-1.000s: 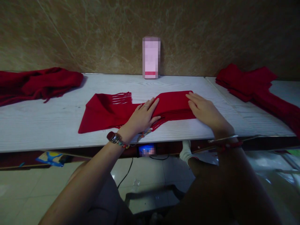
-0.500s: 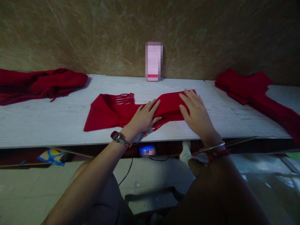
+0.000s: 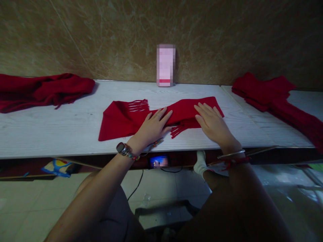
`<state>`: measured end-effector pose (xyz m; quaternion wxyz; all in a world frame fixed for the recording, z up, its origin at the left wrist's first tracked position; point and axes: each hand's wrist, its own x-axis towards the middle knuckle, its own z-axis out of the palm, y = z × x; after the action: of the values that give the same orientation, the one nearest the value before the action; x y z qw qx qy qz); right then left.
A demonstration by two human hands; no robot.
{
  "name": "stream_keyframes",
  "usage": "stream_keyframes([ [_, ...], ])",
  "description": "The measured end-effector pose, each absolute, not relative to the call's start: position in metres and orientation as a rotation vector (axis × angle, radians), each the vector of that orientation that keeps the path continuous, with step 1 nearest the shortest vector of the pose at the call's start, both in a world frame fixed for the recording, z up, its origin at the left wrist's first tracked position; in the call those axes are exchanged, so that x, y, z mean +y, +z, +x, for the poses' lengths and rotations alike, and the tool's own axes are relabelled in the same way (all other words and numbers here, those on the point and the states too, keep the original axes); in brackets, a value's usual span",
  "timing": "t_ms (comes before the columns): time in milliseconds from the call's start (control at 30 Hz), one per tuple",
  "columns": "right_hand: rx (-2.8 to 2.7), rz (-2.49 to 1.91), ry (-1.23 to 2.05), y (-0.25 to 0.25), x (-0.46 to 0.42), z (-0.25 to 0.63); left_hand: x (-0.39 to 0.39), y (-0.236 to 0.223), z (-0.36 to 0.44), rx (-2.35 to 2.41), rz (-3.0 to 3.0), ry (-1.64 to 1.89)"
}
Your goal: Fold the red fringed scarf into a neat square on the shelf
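Observation:
A red fringed scarf [image 3: 118, 119] lies folded on the white wood-grain table [image 3: 63, 134] in front of me. Its left part is folded at a slant, with tassels at the back edge and more at the front near the middle. Flat on the middle of the scarf rests my left hand [image 3: 155, 124], fingers stretched out. My right hand [image 3: 212, 122] presses on the right part, its fingers extended too and slightly spread. Neither hand grips the cloth. Layers of the fold show along the front edge between the hands.
Another red cloth [image 3: 45, 90] lies bunched at the left back. Folded red scarves [image 3: 262, 92] sit at the right. A blurred pink phone-shaped object [image 3: 166, 65] leans on the marbled wall. Below the table edge are a lit screen [image 3: 158, 162] and a blue packet [image 3: 58, 167].
The scarf has shifted a little to the right under my hands. My right hand has moved slightly right and toward me; my left hand has stayed nearly in place.

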<state>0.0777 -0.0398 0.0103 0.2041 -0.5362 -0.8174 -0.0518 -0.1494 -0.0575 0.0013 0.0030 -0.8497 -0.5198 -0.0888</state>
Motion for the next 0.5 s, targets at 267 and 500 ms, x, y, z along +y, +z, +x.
stream_keyframes([
  [267, -2.111, -1.573, -0.190, 0.005, -0.025, 0.125, -0.063, 0.002, -0.152, -1.566, -2.630, -0.294],
  [500, -2.030, -1.552, -0.252, 0.012, -0.028, 0.121, -0.062, 0.006, -0.160, -1.540, -2.584, -0.418],
])
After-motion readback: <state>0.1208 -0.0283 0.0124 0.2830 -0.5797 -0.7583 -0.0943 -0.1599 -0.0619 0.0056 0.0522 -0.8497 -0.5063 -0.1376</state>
